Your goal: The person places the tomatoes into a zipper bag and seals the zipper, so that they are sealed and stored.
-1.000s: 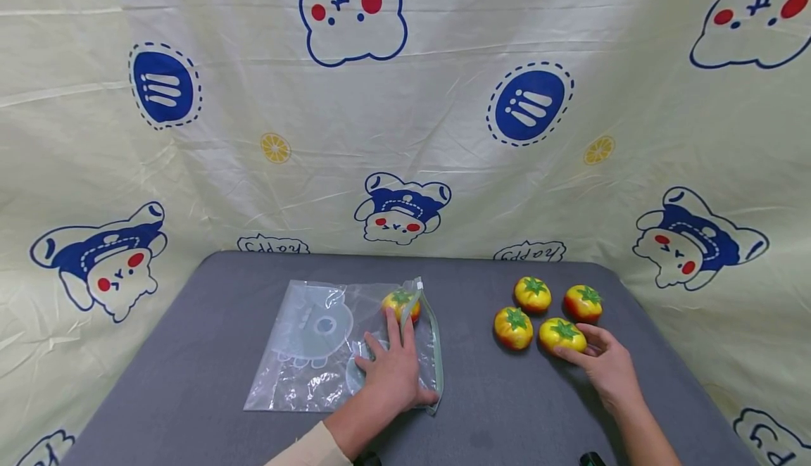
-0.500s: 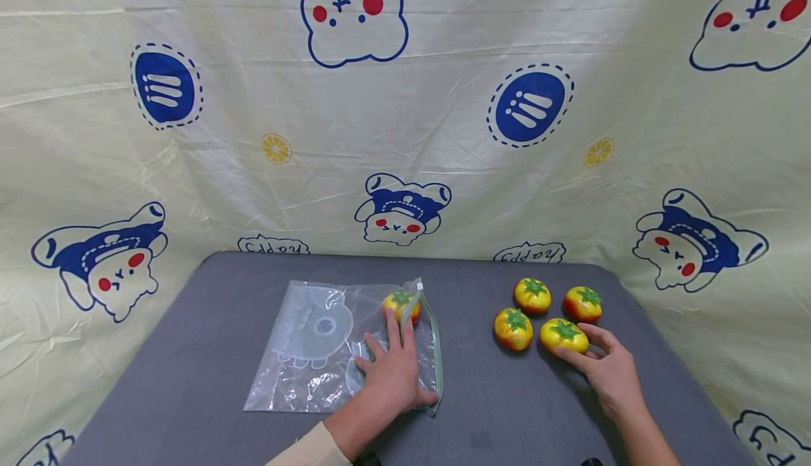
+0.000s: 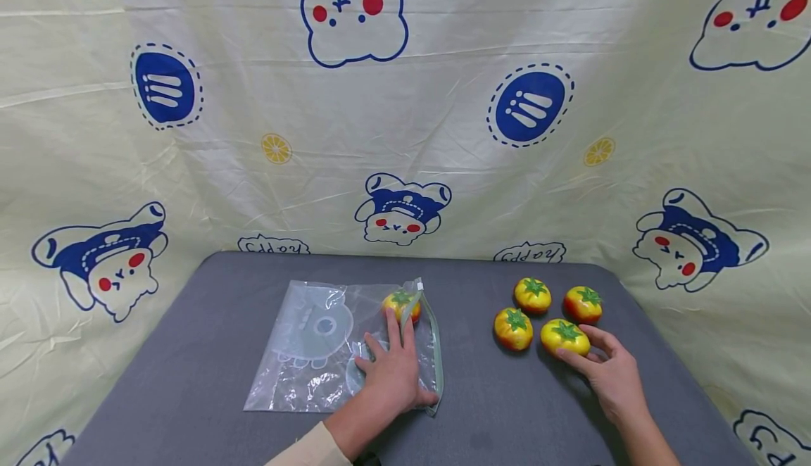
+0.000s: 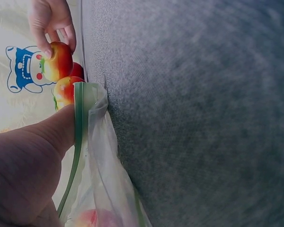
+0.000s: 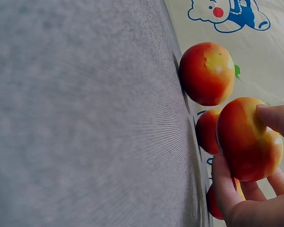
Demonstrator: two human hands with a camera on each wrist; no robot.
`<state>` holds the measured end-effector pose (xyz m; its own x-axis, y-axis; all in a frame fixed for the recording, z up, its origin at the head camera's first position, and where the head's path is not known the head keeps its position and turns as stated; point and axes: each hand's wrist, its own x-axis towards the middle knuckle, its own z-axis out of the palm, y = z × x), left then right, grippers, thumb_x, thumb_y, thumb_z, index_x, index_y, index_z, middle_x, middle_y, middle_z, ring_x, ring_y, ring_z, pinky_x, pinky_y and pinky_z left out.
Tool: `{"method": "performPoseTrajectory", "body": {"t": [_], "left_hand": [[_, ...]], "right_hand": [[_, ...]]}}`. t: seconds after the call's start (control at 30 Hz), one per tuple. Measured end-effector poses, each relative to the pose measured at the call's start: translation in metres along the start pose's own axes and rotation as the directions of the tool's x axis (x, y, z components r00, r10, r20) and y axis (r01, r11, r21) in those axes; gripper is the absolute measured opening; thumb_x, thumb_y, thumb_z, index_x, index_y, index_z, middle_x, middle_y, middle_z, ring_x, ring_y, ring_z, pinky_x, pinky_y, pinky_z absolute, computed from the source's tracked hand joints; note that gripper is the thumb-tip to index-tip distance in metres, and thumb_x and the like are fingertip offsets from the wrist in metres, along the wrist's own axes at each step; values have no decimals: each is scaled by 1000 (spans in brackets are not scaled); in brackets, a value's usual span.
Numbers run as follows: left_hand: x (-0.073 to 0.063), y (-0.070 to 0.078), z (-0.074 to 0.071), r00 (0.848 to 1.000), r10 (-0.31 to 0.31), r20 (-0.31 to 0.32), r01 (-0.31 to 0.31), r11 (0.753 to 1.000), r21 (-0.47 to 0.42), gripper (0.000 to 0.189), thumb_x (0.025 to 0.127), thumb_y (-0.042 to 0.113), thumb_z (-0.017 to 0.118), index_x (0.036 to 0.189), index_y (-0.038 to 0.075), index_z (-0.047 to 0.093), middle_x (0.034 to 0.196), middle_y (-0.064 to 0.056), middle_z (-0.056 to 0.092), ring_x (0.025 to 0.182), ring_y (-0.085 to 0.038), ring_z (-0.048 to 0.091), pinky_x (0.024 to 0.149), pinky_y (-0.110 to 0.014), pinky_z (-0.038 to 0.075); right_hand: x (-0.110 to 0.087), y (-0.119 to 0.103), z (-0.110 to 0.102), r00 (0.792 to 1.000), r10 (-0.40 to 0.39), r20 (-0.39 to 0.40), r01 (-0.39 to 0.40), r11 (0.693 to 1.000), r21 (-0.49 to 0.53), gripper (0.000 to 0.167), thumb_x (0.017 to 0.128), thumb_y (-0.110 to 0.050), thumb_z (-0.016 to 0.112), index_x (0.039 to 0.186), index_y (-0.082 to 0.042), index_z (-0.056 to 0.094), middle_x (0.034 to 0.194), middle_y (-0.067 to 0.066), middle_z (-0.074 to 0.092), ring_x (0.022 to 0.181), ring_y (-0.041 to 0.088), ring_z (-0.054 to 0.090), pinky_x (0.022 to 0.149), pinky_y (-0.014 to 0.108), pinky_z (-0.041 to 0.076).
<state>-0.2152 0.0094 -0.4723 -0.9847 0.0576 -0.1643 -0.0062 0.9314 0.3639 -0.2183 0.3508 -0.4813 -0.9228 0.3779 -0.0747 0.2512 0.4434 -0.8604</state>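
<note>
My left hand (image 3: 393, 378) rests with spread fingers on a clear zip bag (image 3: 288, 388) lying flat on the table. Its thumb lies by the bag's green zip edge (image 4: 78, 127). Inside the bag, near the mouth, sits a yellow-red tomato (image 3: 394, 303) with a green leafy top, partly hidden by the fingers. My right hand (image 3: 614, 374) holds another such tomato (image 5: 248, 137) between thumb and fingers, at the front of a loose group. Close around it are a tomato to the left (image 3: 513, 330), one behind (image 3: 531, 296) and one at back right (image 3: 579, 304).
The grey table (image 3: 190, 381) is bordered behind and at the sides by a pale printed cloth (image 3: 443, 191). Grey tabletop lies between the bag and the tomatoes. A small dark object (image 3: 367, 459) shows at the bottom edge, under the left forearm.
My right hand and the tomato in it have shifted very slightly to the right. The left hand and the bag stay where they were.
</note>
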Motion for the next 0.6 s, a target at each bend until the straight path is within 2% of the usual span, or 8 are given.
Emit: {"method": "performPoseTrajectory", "body": {"t": [0.13,0.43,0.6], "left_hand": [[0,0,0,1000,0,0,0,1000,4,138,57,59,96,163,16,20,173,-16,-3,146,-65,21,102,-84,31],[0,-1,0,1000,6,10,-6,1000,3,137,57,59,96,163,16,20,173,-16,-3,146,-66,20,102,-84,30],[0,-1,0,1000,7,10,-7,1000,1,137,57,58,96,163,16,21,173,-16,-4,146,-66,20,102,-84,30]], "right_hand": [[-4,-2,0,1000,0,7,0,1000,4,86,81,-43,87,150,-9,47,149,13,47,120,20,49,76,5,40],[-13,-6,0,1000,4,-5,-4,999,32,84,80,-41,88,148,-11,49,148,8,46,95,-5,52,74,6,46],[-17,-8,2,1000,-11,0,11,998,65,83,80,-37,89,147,-10,49,143,3,49,91,-10,55,75,7,48]]}}
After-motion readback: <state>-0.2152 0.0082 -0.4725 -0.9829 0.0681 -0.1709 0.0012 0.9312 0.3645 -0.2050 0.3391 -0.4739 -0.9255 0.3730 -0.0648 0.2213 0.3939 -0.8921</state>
